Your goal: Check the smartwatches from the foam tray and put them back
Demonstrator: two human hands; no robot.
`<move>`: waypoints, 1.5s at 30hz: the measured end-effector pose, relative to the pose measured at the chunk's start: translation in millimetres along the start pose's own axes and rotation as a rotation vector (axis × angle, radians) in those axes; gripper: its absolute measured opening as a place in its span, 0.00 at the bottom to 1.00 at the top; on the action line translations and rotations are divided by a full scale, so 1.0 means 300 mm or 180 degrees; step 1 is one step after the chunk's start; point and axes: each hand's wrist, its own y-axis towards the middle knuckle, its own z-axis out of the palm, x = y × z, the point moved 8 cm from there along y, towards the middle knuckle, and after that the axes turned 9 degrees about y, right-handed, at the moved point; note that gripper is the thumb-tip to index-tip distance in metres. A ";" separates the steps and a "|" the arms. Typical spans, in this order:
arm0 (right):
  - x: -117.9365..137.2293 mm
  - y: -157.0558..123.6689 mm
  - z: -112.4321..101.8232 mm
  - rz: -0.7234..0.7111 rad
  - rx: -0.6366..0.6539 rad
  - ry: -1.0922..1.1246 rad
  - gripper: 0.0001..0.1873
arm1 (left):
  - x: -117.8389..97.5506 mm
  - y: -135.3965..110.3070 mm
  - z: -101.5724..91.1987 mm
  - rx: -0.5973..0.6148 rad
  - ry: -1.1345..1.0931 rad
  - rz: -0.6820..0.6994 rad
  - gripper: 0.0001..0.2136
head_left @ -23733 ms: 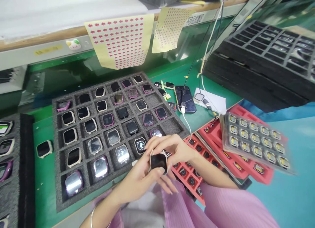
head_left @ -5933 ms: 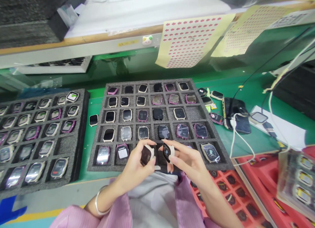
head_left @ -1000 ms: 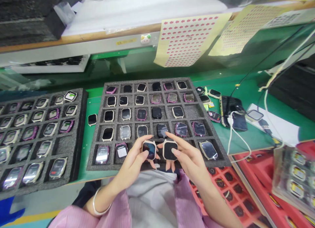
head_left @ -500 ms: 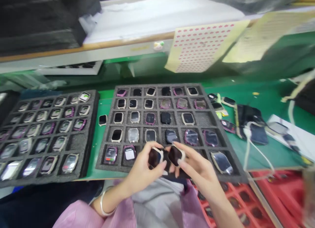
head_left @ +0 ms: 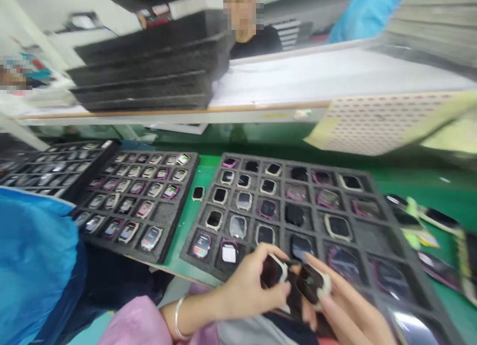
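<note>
My left hand [head_left: 249, 290] is closed round a smartwatch case [head_left: 273, 272] with a dark screen and a pale frame. A second strapless smartwatch [head_left: 312, 284], also dark-screened in a light frame, is gripped by the thumb and fingers of my right hand [head_left: 350, 300]. The two watches are side by side, a small gap between them, over the near edge of a grey foam tray [head_left: 372, 238]. Watches with purple, pale and black frames lie in the tray's compartments. Both hands cover part of its front row.
Left of it stands another foam tray [head_left: 164, 213] of watches, with a further tray [head_left: 55, 166] beyond. A loose watch [head_left: 198, 193] lies on the green table [head_left: 182, 225] between trays. A blue-clothed person [head_left: 37, 240] is at left. Stacked black foam [head_left: 149, 71] sits on the shelf [head_left: 268, 114].
The view has swung to the left, bringing a blue-clothed person and someone behind the shelf into sight. Both hands still hold their watches close together.
</note>
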 end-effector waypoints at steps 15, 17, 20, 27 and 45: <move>0.011 -0.028 0.066 -0.0044 0.0301 0.0668 0.21 | 0.058 -0.027 0.027 0.0133 0.0159 -0.0014 0.13; 0.012 -0.027 0.064 -0.0041 0.0295 0.0592 0.21 | 0.059 -0.027 0.027 0.0153 0.0167 -0.0045 0.13; 0.013 -0.028 0.066 -0.0079 0.0371 0.0517 0.21 | 0.058 -0.027 0.025 0.0142 0.0151 -0.0025 0.14; 0.017 -0.024 0.072 -0.0102 0.0458 0.0423 0.20 | 0.053 -0.027 0.023 0.0155 0.0107 0.0060 0.14; 0.022 -0.026 0.069 -0.0164 0.0382 0.0214 0.21 | 0.067 -0.031 0.017 0.0058 0.0142 0.0082 0.13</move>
